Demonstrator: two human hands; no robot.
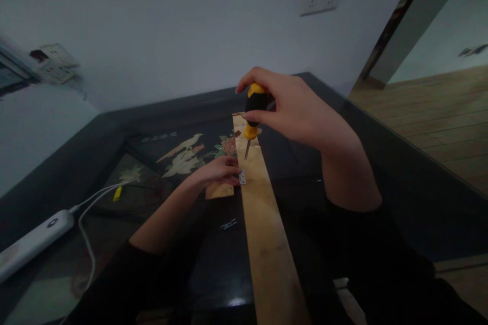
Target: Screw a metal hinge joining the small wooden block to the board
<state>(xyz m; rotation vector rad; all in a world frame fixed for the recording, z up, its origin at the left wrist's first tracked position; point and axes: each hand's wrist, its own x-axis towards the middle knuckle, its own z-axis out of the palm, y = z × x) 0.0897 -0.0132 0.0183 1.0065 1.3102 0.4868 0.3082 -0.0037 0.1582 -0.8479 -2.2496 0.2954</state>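
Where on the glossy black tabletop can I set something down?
Free patches: tabletop between the long pale wooden plank and right black sleeve; and this side of the thin silvery fasteners, between plank and left black sleeve. Crowded: around the left hand, with the small white plate and short wooden piece; far left, with the white power strip.

Open passage lies between the long board (pixel 267 223) and right forearm (pixel 351 177); leftward, the left hand (pixel 221 169), short board (pixel 220 191) and loose fasteners (pixel 229 224) obstruct.
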